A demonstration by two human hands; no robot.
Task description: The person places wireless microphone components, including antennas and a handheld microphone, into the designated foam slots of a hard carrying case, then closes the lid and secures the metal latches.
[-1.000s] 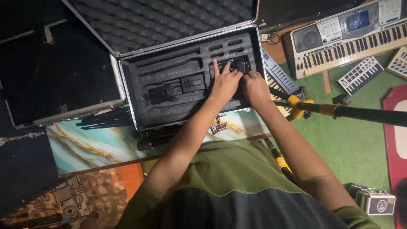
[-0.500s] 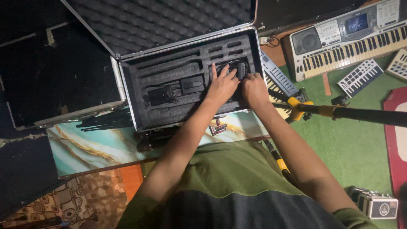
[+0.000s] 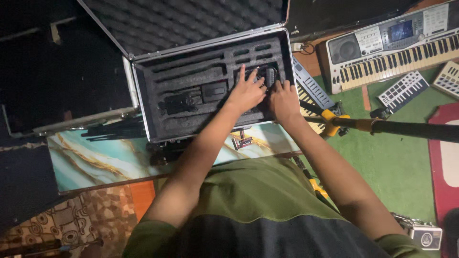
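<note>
Seating the black device [image 3: 266, 76] squarely calls for even downward pressure; it sits in the foam case's [image 3: 191, 122] right-hand cutout, near the tabletop's [image 3: 95, 160] far edge; left hand [image 3: 246, 93] fingers spread over it; right hand [image 3: 283, 100] fingers pressed together beside it.

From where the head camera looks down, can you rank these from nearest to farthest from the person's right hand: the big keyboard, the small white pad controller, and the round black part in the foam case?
1. Round black part: in the foam case, right at the right hand fingertips.
2. Big keyboard: to the hand's right, upper part of the view.
3. Small white pad controller: farther right, on the green floor.
</note>
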